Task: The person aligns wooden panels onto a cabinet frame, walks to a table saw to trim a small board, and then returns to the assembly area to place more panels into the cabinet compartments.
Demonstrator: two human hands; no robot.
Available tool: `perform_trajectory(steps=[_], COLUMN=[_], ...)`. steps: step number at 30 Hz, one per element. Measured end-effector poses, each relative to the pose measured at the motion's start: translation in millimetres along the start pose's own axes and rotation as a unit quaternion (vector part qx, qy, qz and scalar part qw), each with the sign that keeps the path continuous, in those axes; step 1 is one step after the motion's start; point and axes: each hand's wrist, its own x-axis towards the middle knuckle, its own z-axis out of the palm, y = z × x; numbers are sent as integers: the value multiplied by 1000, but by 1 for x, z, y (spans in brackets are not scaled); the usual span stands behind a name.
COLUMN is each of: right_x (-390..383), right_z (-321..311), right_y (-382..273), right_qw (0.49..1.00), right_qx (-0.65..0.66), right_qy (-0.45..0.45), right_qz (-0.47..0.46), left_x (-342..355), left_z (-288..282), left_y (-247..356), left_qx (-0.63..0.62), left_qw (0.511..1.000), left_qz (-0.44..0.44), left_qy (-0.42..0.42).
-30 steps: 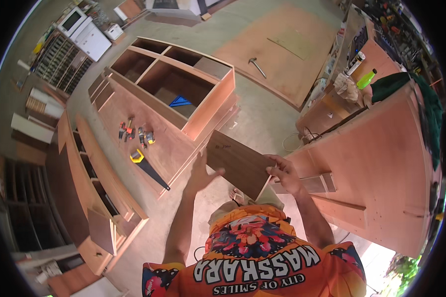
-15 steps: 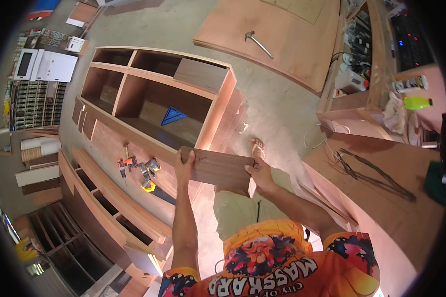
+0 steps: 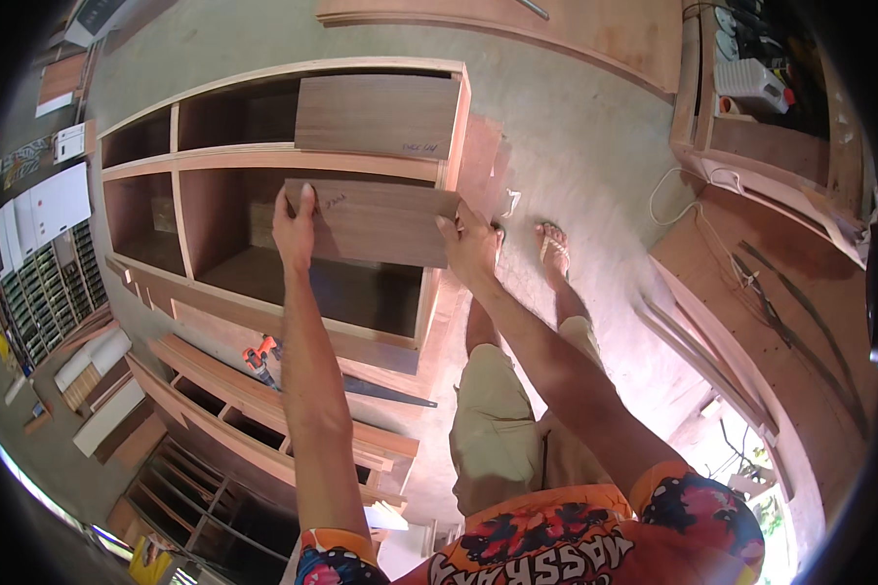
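Between my two hands is a brown wood-grain board [image 3: 385, 229] with a handwritten mark on its face. My left hand [image 3: 295, 229] grips its left end, thumb on top. At the opposite end my right hand [image 3: 470, 249] holds the right edge. The board is over the large lower opening of a wooden cabinet frame [image 3: 234, 159] lying on the floor, and hides part of that opening. A similar wood-grain panel [image 3: 376, 115] covers the right part of the cabinet's upper row.
Left of my legs are an orange cordless drill [image 3: 260, 359], partly hidden by my left arm, and a dark saw blade [image 3: 390, 392]. Long timber frames [image 3: 190, 366] lie nearby. A plywood sheet [image 3: 595, 44] is at the top; a workbench [image 3: 751, 229] stands to the right.
Both hands have carried the board forward, from the cabinet's near corner to over its large opening. The view has shifted, and the blue triangular square inside no longer shows.
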Motion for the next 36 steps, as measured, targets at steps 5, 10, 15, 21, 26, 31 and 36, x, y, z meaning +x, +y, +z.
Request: perform_trajectory(steps=[5,10,15,21,26,31,36], right_x=[8,12,19,26,29,25,19], right_z=[35,50,52,47,46,47,52], right_y=[-4,-4,-8,-14,-16,-15,-15], right_qw=[996,981,987,986,987,980,982], right_qx=[-3,-59,-25,-9,-10,-50,-42], right_qy=[91,169,155,167,160,184,184], right_qz=[-4,-72,-23,-23,-19,-57,-32], left_x=[39,52,63,71,71,75,77], left_z=[8,21,20,18,21,20,18], left_y=[-11,-32,-39,-32,-33,-35,-34], left_qx=[-12,18,19,30,24,23,17], left_qw=[998,999,998,995,997,996,996], left_qz=[-12,-7,21,-2,21,13,0], left_qy=[-68,-44,-50,-91,-64,-82,-92])
